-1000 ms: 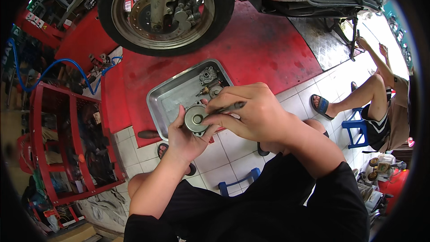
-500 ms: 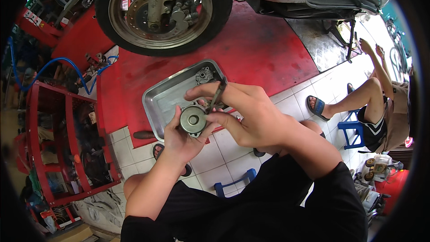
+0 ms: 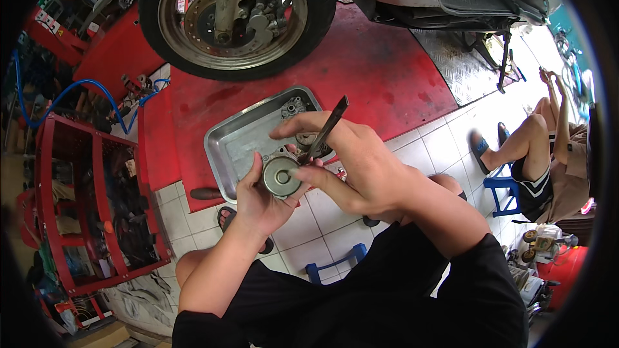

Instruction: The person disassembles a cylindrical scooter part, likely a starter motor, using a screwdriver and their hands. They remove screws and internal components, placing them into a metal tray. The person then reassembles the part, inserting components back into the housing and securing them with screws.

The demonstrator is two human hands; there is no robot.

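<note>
Cupped in my left hand (image 3: 258,203) is a round, grey metal part (image 3: 282,177) with a flat domed face, a raised ring at its middle and small lugs at its rim. My right hand (image 3: 361,171) has a dark, flat metal bar (image 3: 332,125) between its thumb and fingers, its far end sticking up past the index finger. The right thumb tip lies over the round part's edge. Where the bar's lower end meets the part is hidden by my fingers. Under both hands stands a shallow steel tray (image 3: 216,148), with a metal casting (image 3: 294,107) in its far corner.
A motorcycle's front wheel (image 3: 235,64) rests on a red platform (image 3: 380,71) beyond the tray. By the tray's left edge lies a dark handle (image 3: 205,194). A red shelf rack (image 3: 103,200) stands left. At right, another person sits on a blue stool (image 3: 501,194).
The bar has swung to point further up and right. My right thumb has moved onto the round part's face, and the part has shifted slightly right. The other person's foot has moved right.
</note>
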